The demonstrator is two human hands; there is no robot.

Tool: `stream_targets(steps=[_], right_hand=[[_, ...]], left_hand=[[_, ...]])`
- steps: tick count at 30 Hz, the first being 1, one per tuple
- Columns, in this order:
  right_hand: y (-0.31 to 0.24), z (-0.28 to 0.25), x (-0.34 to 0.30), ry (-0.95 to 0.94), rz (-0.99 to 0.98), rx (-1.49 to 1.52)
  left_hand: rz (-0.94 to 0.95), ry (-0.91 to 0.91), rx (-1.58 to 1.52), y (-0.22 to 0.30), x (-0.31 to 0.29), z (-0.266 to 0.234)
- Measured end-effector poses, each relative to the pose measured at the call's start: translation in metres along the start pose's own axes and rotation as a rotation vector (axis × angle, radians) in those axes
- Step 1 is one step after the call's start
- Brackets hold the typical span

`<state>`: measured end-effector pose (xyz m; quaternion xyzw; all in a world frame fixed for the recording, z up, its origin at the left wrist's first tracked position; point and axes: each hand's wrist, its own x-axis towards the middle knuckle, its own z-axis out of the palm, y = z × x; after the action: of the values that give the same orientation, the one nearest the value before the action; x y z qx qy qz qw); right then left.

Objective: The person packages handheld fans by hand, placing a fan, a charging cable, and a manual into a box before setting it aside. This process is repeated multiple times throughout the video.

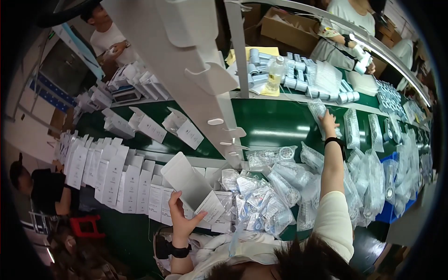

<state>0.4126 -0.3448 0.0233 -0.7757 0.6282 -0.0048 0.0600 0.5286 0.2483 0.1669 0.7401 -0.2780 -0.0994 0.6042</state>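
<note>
At the far left a person in black (pixel 49 189) is showing near a red stool (pixel 87 227), and a long row of upright white cartons (pixel 116 179) is leaning along the near edge of the green work surface (pixel 275 122). Behind that row, three open-topped cartons (pixel 148 125) are standing apart from one another, while a person in a white T-shirt (pixel 109 42) is standing beyond more stacked boxes. The wearer's left hand (pixel 183 221) is holding an open white carton (pixel 185 179) at the right end of the row, its thumb and fingers spreading wide around the lower part; the carton is tilting, with its flap sticking up. Just right of it, small clear bags of leaflets and cables (pixel 256 203) are lying in a heap, and bubble-wrapped parcels (pixel 282 184) are piling up beside them. Farther back, a clear bottle (pixel 276 74) is standing among grey-blue cylinders (pixel 298 77). The right hand (pixel 329 122) is reaching across, its fingers partly spread and touching a bubble-wrapped packet (pixel 317 111) on the green surface; whether they are gripping it, one cannot tell. Beyond, a co-worker in a pale top (pixel 352 18) is holding a white object (pixel 361 58). At the right, more wrapped parcels are filling a blue crate (pixel 386 211).
</note>
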Motion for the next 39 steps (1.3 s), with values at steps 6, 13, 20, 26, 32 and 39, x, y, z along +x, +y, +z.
stream_targets(steps=[6, 13, 20, 26, 32, 39], right_hand=[[0.019, 0.037, 0.026, -0.115, -0.114, 0.100], [-0.013, -0.125, -0.159, -0.376, -0.385, 1.558], [-0.106, -0.172, -0.384, -0.189, -0.255, 2.147], [-0.143, -0.152, -0.419, 0.070, -0.815, 1.468], [-0.139, -0.162, -0.408, 0.179, -1.367, 0.870], [-0.120, -0.007, -0.368, -0.117, -0.851, 0.619]], left_hand=[[0.030, 0.030, 0.096, 0.005, 0.016, 0.015], [0.056, -0.073, 0.174, 0.007, 0.020, 0.019], [0.086, -0.243, 0.163, 0.017, 0.010, 0.033], [0.019, -0.073, 0.153, 0.011, -0.002, 0.031], [0.237, -0.052, 0.102, -0.009, 0.000, 0.018], [0.209, -0.073, 0.058, -0.035, -0.003, -0.032]])
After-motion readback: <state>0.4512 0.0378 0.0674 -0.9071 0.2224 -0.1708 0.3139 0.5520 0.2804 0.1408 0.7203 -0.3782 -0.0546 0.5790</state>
